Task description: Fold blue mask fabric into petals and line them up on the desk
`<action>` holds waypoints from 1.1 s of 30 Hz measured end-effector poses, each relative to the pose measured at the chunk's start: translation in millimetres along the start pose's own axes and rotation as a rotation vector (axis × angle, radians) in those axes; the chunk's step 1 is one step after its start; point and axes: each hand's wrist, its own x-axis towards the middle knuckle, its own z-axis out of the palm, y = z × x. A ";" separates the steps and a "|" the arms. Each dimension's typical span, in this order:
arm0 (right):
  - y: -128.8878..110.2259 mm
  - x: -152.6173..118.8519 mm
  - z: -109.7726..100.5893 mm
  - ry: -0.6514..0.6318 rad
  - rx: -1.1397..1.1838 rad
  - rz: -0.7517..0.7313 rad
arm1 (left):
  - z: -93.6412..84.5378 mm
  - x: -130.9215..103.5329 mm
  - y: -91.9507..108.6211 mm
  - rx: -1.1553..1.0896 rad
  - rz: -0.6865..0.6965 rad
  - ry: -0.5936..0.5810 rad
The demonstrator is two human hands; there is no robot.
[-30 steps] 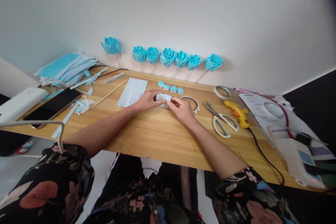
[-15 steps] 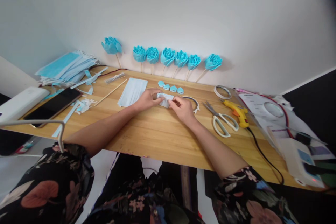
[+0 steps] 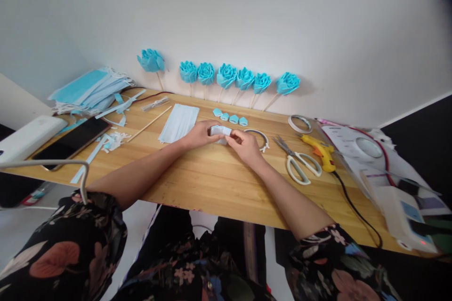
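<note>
Between my two hands is a small light-blue piece of face mask fabric (image 3: 221, 130), partly covered by fingers. My left hand (image 3: 202, 135) pinches its left end, thumb along the front. The right end is gripped by the thumb and fingers of my right hand (image 3: 245, 144). Just beyond my fingers lie several small folded blue petals (image 3: 233, 119) in a row. A pale pleated mask sheet (image 3: 179, 123) rests flat beside my left hand. Close to my right hand is a ring-shaped roll of tape (image 3: 263, 138), partly hidden by it.
Several blue flowers on sticks (image 3: 226, 76) lean against the wall. Scissors (image 3: 294, 162), a yellow glue gun (image 3: 323, 151) and another tape roll (image 3: 300, 124) lie to the right. Leftward are a mask stack (image 3: 88, 89), a phone (image 3: 72, 143), fabric scraps (image 3: 113, 141) and a thin stick (image 3: 148, 124).
The fabric piece has tilted and folded in my fingers, showing a narrower face. Both hands stay in nearly the same place.
</note>
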 end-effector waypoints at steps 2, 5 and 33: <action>0.5 0.0 -0.1 0.002 -0.008 -0.003 | -0.7 0.1 -0.5 0.009 0.005 0.004; 0.2 -0.4 -1.0 0.010 -0.025 -0.002 | -1.5 0.4 -2.4 0.038 0.000 0.021; 1.0 -1.0 -0.9 0.023 -0.061 -0.007 | -1.5 -0.3 -3.3 -0.010 0.005 0.118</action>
